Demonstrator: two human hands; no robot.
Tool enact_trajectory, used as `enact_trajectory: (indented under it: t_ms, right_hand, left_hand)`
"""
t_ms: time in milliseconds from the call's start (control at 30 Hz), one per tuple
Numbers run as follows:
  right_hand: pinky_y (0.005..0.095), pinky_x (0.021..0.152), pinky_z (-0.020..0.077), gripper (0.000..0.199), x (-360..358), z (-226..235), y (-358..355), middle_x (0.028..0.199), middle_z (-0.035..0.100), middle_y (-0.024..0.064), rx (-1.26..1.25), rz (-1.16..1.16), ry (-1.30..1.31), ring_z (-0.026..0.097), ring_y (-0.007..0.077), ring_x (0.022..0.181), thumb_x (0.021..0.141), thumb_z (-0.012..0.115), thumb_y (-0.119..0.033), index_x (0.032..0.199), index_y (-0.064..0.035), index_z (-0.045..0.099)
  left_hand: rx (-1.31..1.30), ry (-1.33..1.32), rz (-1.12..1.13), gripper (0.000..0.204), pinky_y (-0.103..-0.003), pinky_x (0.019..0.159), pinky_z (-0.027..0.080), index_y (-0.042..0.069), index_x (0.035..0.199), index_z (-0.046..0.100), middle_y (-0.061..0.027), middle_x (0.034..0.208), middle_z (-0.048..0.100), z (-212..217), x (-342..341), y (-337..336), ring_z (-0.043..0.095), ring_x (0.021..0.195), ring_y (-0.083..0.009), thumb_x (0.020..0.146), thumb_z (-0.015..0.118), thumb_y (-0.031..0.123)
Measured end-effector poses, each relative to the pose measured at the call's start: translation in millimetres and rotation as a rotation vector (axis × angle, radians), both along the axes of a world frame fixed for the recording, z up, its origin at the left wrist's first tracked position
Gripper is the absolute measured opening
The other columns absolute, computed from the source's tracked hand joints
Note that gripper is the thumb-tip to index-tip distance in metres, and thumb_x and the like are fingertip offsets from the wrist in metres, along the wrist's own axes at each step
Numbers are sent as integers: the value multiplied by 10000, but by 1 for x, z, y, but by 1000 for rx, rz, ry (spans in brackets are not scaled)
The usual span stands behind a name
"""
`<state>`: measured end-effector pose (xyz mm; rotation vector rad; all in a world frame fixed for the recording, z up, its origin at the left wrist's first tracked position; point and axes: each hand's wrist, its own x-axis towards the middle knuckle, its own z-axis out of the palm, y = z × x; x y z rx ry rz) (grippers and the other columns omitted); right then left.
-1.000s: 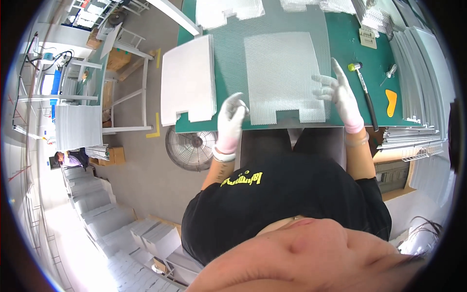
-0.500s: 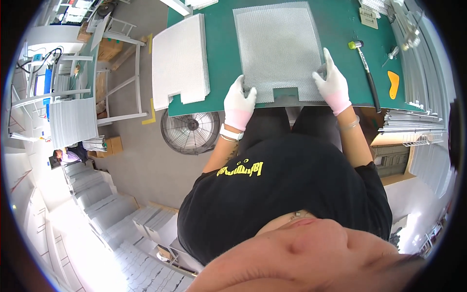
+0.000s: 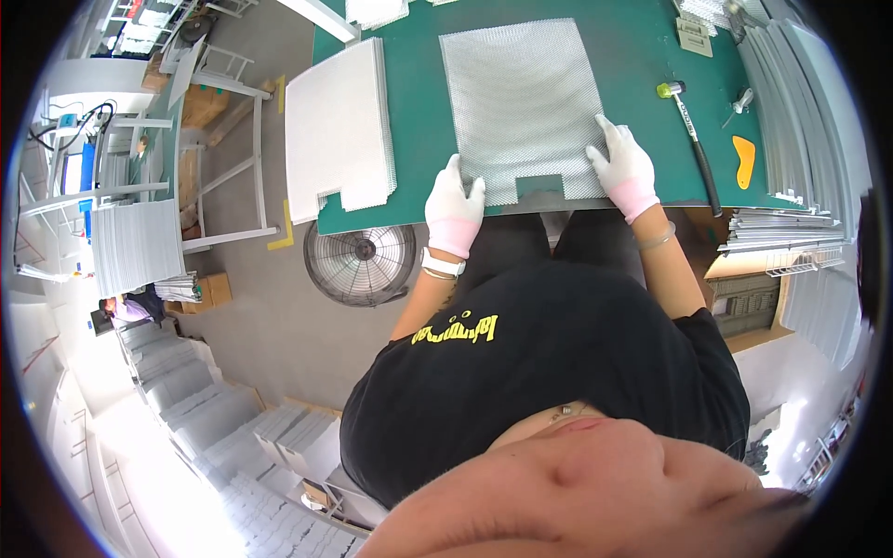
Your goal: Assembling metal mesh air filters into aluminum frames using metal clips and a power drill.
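Green bench (image 3: 642, 56) w/ mesh sheet (image 3: 521, 102); left hand (image 3: 453, 206), right hand (image 3: 623, 167) flat, fingers apart, pressing near corners; fan (image 3: 361, 262) on floor.

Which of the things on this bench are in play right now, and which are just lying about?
In hand: grey rectangular mesh sheet, left hand, right hand.
Lying about: white mesh panel stack, black-handled mallet, orange plastic scraper, round floor fan.

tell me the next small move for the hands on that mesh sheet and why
Probably press the mesh sheet flat and square it to the table's near edge. Both gloved hands rest on its near corners, left hand and right hand, either side of the notch. The sheet lies slightly askew on the green top, and its near edge sits right at the table edge.
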<state>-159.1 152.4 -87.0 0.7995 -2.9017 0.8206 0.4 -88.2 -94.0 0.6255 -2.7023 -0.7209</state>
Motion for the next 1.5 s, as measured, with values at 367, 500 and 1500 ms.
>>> enact_trajectory:
  t_ms: [367,500,1500]
  right_hand:
    - [418,845,535,493,-8,16,-5,1123,588,216,209,-10,-135,629,379,972,900,632,-297,1331,-84,521]
    - [427,868,521,413,-37,39,7,1049,607,198,200,136,-83,627,366,973,858,647,-376,1172,-107,645]
    - [523,1123,314,522,-304,94,-47,1363,549,168,101,-459,-288,510,306,1302,899,517,-393,1332,-101,543]
  left_hand:
    - [132,-156,-1,586,-371,814,514,-52,1299,522,-168,981,601,13,-8,-5,623,905,-315,822,706,233]
    - [-63,-91,31,600,-479,1010,417,3,1342,520,-194,1283,514,21,-11,-5,502,1174,-410,813,689,229]
    - [-809,55,-239,478,-472,916,503,-18,1306,500,-244,1228,601,153,-441,-10,621,1088,-372,916,549,255]
